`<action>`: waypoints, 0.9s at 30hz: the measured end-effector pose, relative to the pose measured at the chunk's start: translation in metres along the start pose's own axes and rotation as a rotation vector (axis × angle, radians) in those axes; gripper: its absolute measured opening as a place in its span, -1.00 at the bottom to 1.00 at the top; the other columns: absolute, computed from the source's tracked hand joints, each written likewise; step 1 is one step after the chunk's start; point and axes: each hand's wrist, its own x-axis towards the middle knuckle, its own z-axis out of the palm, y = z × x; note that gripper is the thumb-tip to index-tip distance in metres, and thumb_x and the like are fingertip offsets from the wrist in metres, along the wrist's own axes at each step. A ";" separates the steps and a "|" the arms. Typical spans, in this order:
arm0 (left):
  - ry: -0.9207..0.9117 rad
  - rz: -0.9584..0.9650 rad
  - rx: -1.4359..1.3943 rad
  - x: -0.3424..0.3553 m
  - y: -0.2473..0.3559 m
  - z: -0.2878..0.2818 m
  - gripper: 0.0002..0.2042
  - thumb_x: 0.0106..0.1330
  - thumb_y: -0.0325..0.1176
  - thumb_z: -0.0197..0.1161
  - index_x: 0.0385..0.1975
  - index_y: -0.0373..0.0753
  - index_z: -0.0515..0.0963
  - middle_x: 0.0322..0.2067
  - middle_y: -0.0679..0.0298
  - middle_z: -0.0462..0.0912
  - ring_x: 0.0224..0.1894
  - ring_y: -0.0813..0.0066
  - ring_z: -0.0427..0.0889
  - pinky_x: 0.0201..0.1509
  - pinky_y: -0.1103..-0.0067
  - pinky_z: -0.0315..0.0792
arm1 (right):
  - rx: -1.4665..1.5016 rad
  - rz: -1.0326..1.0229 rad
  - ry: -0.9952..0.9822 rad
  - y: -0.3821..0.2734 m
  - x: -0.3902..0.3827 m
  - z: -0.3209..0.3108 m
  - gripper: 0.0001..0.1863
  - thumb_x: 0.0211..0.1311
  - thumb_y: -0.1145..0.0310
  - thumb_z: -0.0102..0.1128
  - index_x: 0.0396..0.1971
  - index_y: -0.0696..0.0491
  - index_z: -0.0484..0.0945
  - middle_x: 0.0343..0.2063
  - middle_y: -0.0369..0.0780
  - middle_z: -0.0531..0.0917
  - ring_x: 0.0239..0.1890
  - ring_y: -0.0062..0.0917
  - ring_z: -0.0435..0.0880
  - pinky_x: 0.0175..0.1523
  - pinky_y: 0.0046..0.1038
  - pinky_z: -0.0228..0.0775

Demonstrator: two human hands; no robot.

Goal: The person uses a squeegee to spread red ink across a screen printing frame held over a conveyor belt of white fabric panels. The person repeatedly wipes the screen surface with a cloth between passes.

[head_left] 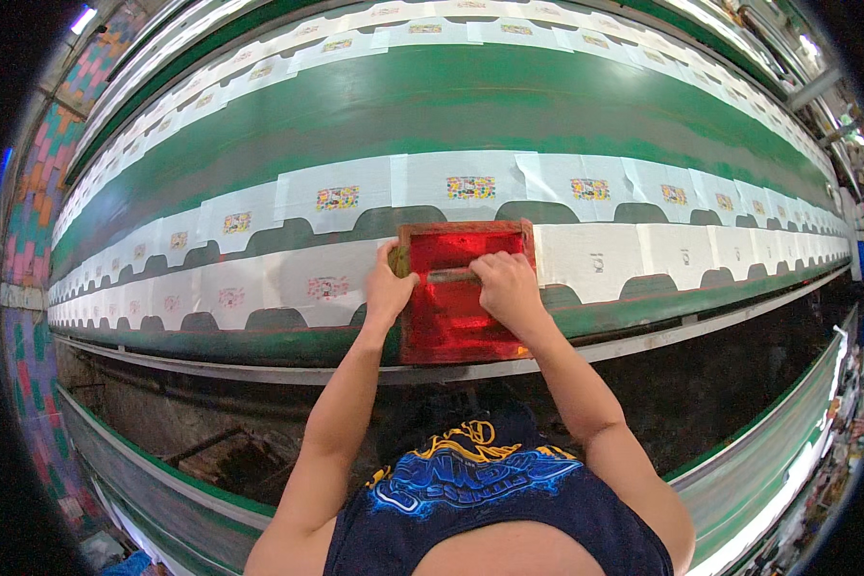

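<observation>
A screen printing frame [403,331] with a wooden rim and red ink across its mesh lies on the near row of white fabric pieces [283,271]. My left hand [390,290] grips the frame's left side, its thumb lying over the rim near the squeegee's left end. Inside the frame, my right hand [507,291] is closed on a squeegee [449,276] that stands crosswise on the red mesh. Pieces left of the frame carry pink and red prints [328,288]; those to its right show only small dark prints [597,261]. The fabric under the frame is hidden.
Behind lies a row of pale blue pieces [422,178] with multicoloured prints. The long green table [509,91] curves across the view, with more fabric rows farther back. A metal rail [288,371] runs along its near edge. Another green table [192,490] stands behind me, across a dark gap.
</observation>
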 end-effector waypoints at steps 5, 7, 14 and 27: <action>-0.038 -0.010 -0.308 0.000 0.001 0.003 -0.53 0.40 -0.25 0.29 0.29 -0.17 0.46 0.03 0.08 0.72 0.08 0.21 0.70 0.22 0.37 0.49 | -0.056 -0.020 0.042 0.016 0.031 0.027 -0.84 0.01 0.45 0.27 -0.34 0.00 0.65 -0.32 -0.24 0.72 -0.17 -0.33 0.70 -0.01 -0.19 0.48; -0.008 -0.019 -0.319 0.006 -0.014 0.007 -0.57 0.46 -0.25 0.24 0.28 -0.18 0.47 0.06 0.10 0.71 0.10 0.24 0.68 0.23 0.40 0.47 | -0.054 -0.057 0.001 0.013 0.034 0.029 -0.83 0.00 0.45 0.28 -0.34 0.00 0.65 -0.31 -0.24 0.72 -0.16 -0.33 0.70 0.00 -0.19 0.47; -0.003 -0.015 -0.240 0.002 -0.006 0.007 -0.57 0.52 -0.18 0.17 0.30 -0.21 0.46 0.12 0.07 0.68 0.17 0.21 0.64 0.28 0.42 0.43 | -0.037 -0.310 -0.162 -0.010 -0.030 0.013 -0.75 -0.03 0.39 0.34 -0.26 -0.02 0.67 -0.24 -0.28 0.72 -0.05 -0.34 0.68 0.09 -0.21 0.43; -0.009 -0.003 -0.220 0.005 -0.008 0.008 -0.58 0.52 -0.22 0.17 0.31 -0.14 0.45 0.10 0.05 0.69 0.18 0.15 0.66 0.27 0.36 0.45 | -0.058 0.010 0.036 0.026 0.021 0.015 -0.86 -0.01 0.47 0.23 -0.38 0.00 0.65 -0.35 -0.22 0.72 -0.19 -0.27 0.69 -0.06 -0.14 0.44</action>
